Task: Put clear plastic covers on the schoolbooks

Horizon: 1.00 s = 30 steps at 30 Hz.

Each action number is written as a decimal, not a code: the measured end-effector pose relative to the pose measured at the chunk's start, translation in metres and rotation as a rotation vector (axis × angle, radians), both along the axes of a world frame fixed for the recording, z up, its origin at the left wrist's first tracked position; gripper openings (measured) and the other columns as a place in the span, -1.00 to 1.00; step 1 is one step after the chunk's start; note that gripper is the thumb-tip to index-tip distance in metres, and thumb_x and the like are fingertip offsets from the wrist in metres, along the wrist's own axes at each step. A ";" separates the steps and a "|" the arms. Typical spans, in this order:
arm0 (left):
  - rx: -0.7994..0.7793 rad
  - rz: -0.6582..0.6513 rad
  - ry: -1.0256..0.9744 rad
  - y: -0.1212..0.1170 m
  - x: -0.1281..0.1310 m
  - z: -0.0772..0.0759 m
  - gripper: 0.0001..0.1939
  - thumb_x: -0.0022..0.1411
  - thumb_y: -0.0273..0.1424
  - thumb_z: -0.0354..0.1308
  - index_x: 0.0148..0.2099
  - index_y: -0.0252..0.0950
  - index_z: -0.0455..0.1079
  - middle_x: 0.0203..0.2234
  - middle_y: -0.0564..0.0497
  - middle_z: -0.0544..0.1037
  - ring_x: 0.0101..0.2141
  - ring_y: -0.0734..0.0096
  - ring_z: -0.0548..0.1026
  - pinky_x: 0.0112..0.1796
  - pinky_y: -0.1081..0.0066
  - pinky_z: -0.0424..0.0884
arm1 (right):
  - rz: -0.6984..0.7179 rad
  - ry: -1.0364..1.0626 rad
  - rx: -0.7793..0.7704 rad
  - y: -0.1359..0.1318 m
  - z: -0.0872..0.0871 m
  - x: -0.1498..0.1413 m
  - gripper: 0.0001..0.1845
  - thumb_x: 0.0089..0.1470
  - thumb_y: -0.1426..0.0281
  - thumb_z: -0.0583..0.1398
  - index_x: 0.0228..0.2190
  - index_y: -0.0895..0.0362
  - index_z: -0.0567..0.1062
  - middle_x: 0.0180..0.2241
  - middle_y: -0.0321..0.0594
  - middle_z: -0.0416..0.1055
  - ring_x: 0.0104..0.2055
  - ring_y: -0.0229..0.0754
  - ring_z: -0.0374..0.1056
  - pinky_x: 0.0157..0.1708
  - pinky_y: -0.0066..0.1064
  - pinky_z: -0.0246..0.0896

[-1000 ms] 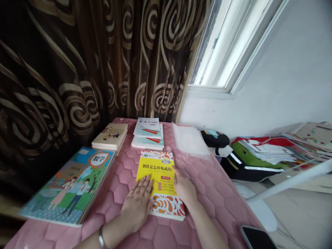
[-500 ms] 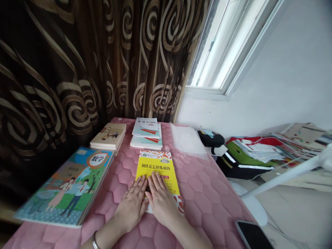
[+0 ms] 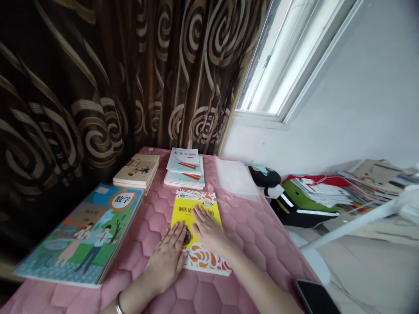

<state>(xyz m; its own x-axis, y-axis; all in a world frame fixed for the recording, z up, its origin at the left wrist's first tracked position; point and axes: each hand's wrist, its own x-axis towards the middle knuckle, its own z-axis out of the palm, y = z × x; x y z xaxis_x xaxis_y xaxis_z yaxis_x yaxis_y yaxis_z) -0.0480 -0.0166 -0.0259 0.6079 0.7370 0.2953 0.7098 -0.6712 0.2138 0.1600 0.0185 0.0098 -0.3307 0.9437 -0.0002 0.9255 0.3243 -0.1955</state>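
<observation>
A yellow paperback book [image 3: 204,258] with a white and orange pattern at its top and bottom lies shut on the pink quilted cover [image 3: 193,288]. Flat on its left edge rests my left hand [image 3: 170,250], fingers stretched out, with a silver bangle at the wrist. My right hand [image 3: 209,229] lies palm down higher on the cover, fingers extended, hiding part of the printed title. Neither hand grips the book. Left of them is a stack topped by a blue and green maths textbook [image 3: 94,235].
Beige books [image 3: 137,169] and white-blue booklets [image 3: 183,161] are stacked toward the curtain [image 3: 163,78]. Clear plastic sheets [image 3: 234,176] lie at the back right. A phone [image 3: 316,296] sits by the right edge, near a white lamp [image 3: 356,224]. Beyond are a green bag [image 3: 299,198] and piled papers.
My right hand has slid up the yellow book's cover, uncovering its lower part and covering some of the title. My left hand has stayed in place.
</observation>
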 end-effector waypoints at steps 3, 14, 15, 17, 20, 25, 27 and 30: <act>0.006 -0.003 0.003 0.000 0.000 0.001 -0.40 0.42 -0.21 -0.18 0.41 -0.23 -0.18 0.34 -0.09 0.06 0.31 0.27 0.04 0.24 0.17 0.13 | -0.087 -0.019 -0.028 0.044 0.008 0.011 -0.33 0.33 0.20 -0.23 0.30 0.38 -0.04 0.36 -0.01 -0.28 0.40 -0.10 -0.37 0.35 -0.20 -0.42; 0.012 -0.002 0.000 0.001 -0.001 0.000 -0.39 0.41 -0.21 -0.16 0.41 -0.21 -0.18 0.34 -0.08 0.05 0.32 0.24 0.03 0.25 0.13 0.12 | -0.404 0.033 -0.043 0.038 -0.010 0.037 -0.36 0.32 0.24 -0.21 0.31 0.32 -0.03 0.38 -0.06 -0.29 0.41 -0.08 -0.39 0.33 -0.17 -0.33; 0.007 0.001 -0.004 0.001 -0.001 0.000 -0.39 0.41 -0.21 -0.16 0.41 -0.20 -0.17 0.34 -0.07 0.06 0.32 0.24 0.03 0.24 0.14 0.12 | -0.434 0.033 -0.032 0.029 -0.011 0.036 -0.36 0.31 0.25 -0.19 0.30 0.31 -0.01 0.38 -0.06 -0.26 0.41 -0.08 -0.34 0.32 -0.19 -0.30; -0.014 0.009 -0.007 0.001 -0.001 0.001 -0.41 0.41 -0.21 -0.16 0.41 -0.22 -0.13 0.34 -0.08 0.06 0.32 0.24 0.02 0.24 0.15 0.13 | -0.508 0.042 -0.018 0.012 -0.012 0.036 -0.38 0.30 0.27 -0.17 0.29 0.29 0.05 0.36 -0.04 -0.13 0.39 -0.06 -0.20 0.30 -0.22 -0.22; -0.068 0.015 -0.011 0.000 -0.002 0.007 -0.42 0.40 -0.20 -0.15 0.39 -0.26 -0.05 0.34 -0.09 0.07 0.31 0.26 0.04 0.23 0.18 0.14 | -0.583 0.095 0.007 -0.005 -0.011 0.037 -0.41 0.29 0.25 -0.13 0.27 0.19 0.15 0.26 -0.05 0.15 0.31 -0.01 -0.01 0.25 -0.19 -0.09; -0.180 0.139 0.026 0.009 0.010 0.032 -0.56 0.38 -0.29 -0.15 0.25 -0.18 0.21 0.25 -0.05 0.27 0.21 0.22 0.26 0.16 0.13 0.25 | -0.585 0.152 0.054 -0.008 -0.013 0.039 -0.44 0.27 0.26 -0.08 0.24 0.13 0.23 0.17 -0.08 0.28 0.22 0.05 0.10 0.22 -0.15 -0.03; -0.195 0.279 0.050 0.020 0.020 0.042 -0.60 0.37 -0.30 -0.13 0.17 -0.20 0.30 0.18 -0.11 0.35 0.13 0.11 0.35 0.07 0.10 0.33 | -0.570 0.178 0.084 -0.008 -0.016 0.040 -0.45 0.27 0.27 -0.09 0.23 0.11 0.23 0.15 -0.08 0.29 0.20 0.03 0.12 0.21 -0.16 -0.02; -0.238 0.501 0.045 0.042 0.034 0.051 -0.59 0.32 -0.33 -0.03 0.16 -0.37 0.27 0.06 -0.30 0.41 0.04 0.04 0.42 0.02 0.12 0.33 | -0.566 0.211 0.113 -0.008 -0.021 0.041 -0.46 0.26 0.29 -0.09 0.22 0.10 0.26 0.13 -0.07 0.31 0.19 0.01 0.12 0.20 -0.18 0.01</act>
<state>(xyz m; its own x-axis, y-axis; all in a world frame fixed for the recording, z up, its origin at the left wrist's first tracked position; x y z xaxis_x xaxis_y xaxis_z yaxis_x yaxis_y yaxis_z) -0.0140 0.0251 0.0246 0.1736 0.9825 0.0671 0.9417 -0.1855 0.2807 0.2012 0.0101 -0.0107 0.2400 0.9631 0.1214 0.9052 -0.1768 -0.3864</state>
